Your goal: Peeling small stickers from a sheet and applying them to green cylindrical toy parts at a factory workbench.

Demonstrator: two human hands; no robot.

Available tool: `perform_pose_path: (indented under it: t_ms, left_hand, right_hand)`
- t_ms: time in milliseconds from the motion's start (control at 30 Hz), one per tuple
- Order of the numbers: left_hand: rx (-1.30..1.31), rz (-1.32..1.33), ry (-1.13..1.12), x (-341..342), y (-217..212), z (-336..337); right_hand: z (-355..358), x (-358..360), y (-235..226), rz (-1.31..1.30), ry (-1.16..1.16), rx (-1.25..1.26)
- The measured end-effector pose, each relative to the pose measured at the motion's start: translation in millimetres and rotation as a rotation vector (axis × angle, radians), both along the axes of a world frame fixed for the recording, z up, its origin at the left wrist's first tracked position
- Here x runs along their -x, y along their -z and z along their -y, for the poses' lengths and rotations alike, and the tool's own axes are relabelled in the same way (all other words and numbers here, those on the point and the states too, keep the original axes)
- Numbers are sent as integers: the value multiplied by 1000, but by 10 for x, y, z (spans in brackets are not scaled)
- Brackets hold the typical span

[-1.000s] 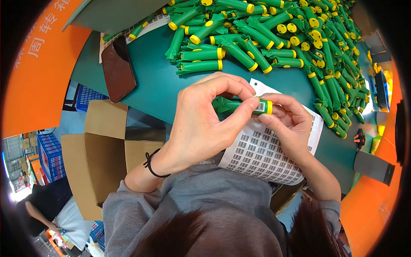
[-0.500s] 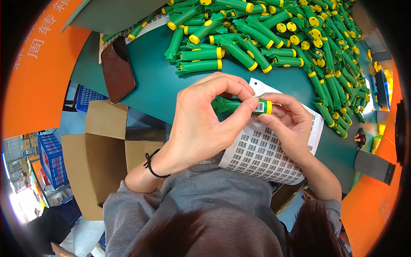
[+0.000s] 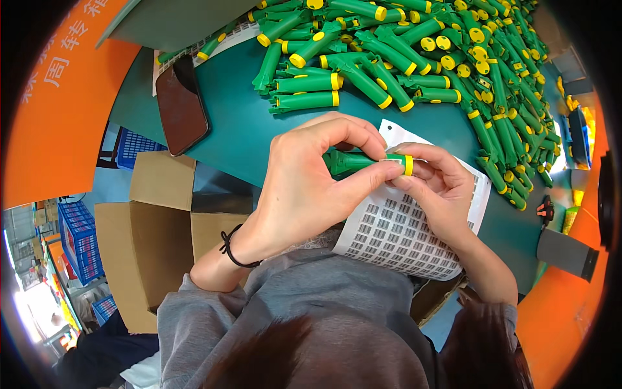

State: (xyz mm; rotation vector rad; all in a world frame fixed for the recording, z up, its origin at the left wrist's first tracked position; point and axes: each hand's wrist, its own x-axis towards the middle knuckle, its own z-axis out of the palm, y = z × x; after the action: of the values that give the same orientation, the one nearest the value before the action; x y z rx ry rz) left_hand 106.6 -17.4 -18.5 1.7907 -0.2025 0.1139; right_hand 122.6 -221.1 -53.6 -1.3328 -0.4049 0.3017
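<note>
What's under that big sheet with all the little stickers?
Green table shows around the top of the sticker sheet, and some brown cardboard peeks out below its bottom edge. The sheet covers the rest.

the widest open lane is the bare green table (image 3: 236, 126) left of centre, between the dark phone (image 3: 183, 107) at upper left and the left hand (image 3: 311, 175). at top centre and upper right, the heaped green handles (image 3: 402, 52) block passage; only a narrow strip separates their lower edge from that hand. the held piece (image 3: 353, 162) fills the middle, between left and right hand (image 3: 444, 185). below, the label sheet (image 3: 402, 236) covers the approach. a slimmer lane runs right of it, bounded by a dark grey block (image 3: 565, 251).
</note>
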Motion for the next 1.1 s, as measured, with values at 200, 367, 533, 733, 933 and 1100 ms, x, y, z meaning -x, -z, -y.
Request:
perform_pose_path:
  t_ms: [200, 367, 533, 733, 933, 1100]
  left_hand:
    - [331, -282, 80, -123, -30, -94]
    - [41, -344, 270, -47, -109, -63]
    - [143, -496, 265, -135, -17, -97]
    - [39, -659, 521, -234, -27, -266]
    - [-63, -89, 448, -65, -114, -279]
    - [-281, 391, 168, 47, -7, -269]
  right_hand:
    - [26, -5, 33, -77, -62, -50]
    - [27, -24, 13, 65, -56, 40]
    - [20, -60, -7, 117, -67, 136]
    - [21, -63, 9, 143, -60, 132]
    - [-7, -46, -17, 86, -15, 61]
    - [-8, -1, -2, 118, 45, 101]
